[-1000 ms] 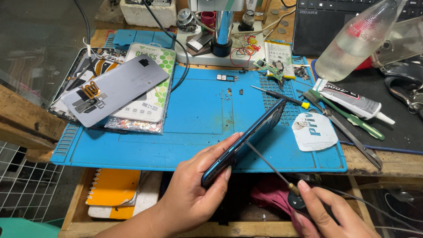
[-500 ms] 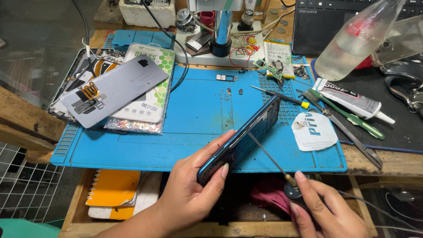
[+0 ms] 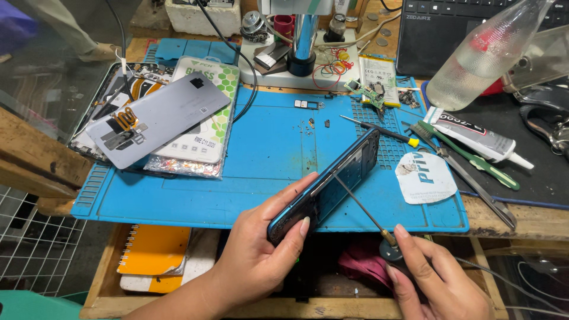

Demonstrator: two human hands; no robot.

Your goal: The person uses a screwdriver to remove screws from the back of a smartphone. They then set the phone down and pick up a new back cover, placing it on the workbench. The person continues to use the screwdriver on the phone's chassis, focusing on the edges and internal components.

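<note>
My left hand (image 3: 261, 249) grips the near end of an opened blue phone frame (image 3: 332, 181), held tilted on edge over the blue work mat (image 3: 267, 160). My right hand (image 3: 438, 278) holds a thin screwdriver (image 3: 361, 207) by its dark round handle, and the shaft's tip reaches into the middle of the phone's open side. Several tiny parts lie on the mat just beyond the phone.
A grey back cover (image 3: 157, 118) rests on packets at the mat's left. Tweezers, a yellow-tipped tool (image 3: 379, 129), a green toothbrush (image 3: 468, 155), a glue tube (image 3: 477, 137) and a round white sticker (image 3: 424, 176) lie to the right. A clear bottle (image 3: 486, 56) and a keyboard sit behind.
The phone has tilted slightly more upright and shifted a little left. The screwdriver tip has moved further into the phone's open side.
</note>
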